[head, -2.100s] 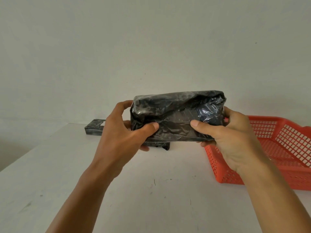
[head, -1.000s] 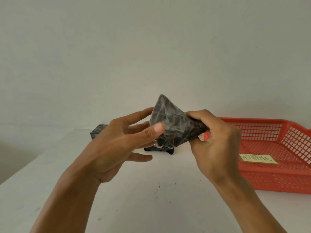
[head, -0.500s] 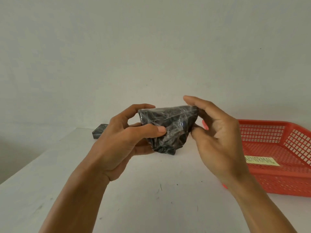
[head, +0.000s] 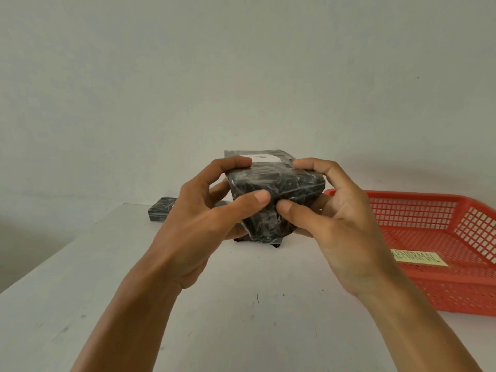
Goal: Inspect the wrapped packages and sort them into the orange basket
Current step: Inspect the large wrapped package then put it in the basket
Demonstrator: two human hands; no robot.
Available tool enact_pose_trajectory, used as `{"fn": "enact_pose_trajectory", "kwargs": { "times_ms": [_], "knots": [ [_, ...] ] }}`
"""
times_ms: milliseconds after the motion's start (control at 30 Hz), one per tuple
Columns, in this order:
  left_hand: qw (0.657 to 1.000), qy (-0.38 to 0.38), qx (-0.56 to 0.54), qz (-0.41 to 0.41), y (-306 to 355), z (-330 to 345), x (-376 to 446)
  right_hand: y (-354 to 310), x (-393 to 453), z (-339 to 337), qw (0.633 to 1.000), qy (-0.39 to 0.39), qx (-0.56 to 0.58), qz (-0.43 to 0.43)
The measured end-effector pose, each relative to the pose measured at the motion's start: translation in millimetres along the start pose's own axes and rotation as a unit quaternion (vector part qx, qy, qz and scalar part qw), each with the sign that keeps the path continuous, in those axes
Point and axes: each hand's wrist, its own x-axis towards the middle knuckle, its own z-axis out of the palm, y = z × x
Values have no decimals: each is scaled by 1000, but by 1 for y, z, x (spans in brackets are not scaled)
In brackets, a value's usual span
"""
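A black package (head: 271,189) wrapped in crinkled clear film, with a white label on its far top face, is held in the air above the table. My left hand (head: 206,218) grips its left side, thumb on the near face and fingers over the top. My right hand (head: 341,224) grips its right side the same way. The orange basket (head: 434,253) stands on the table at the right, with a yellow label reading ABNORMAL lying inside it. A second dark wrapped package (head: 161,212) lies flat at the far left of the table.
A dark scrap of another wrapped item (head: 275,244) shows on the white table (head: 241,318) just below the held package. A plain pale wall stands behind the table. The table's left edge runs diagonally toward the near left.
Both hands have turned the package over from broadside to end-on, and now its labelled face points up and away. The hands have closed in nearer each other on it.
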Motion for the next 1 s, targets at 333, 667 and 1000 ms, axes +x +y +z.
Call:
{"fn": "enact_pose_trajectory", "kwargs": {
  "times_ms": [333,667,1000],
  "knots": [
    [987,63,-116,-88,7,-7,-1,4,14,-36,975,13,221,35],
    [896,-63,-341,-277,2,-29,5,17,10,-47,935,-11,318,159],
    [883,64,-405,-229,-5,-27,10,29,15,-46,956,106,122,245]
  ]
}}
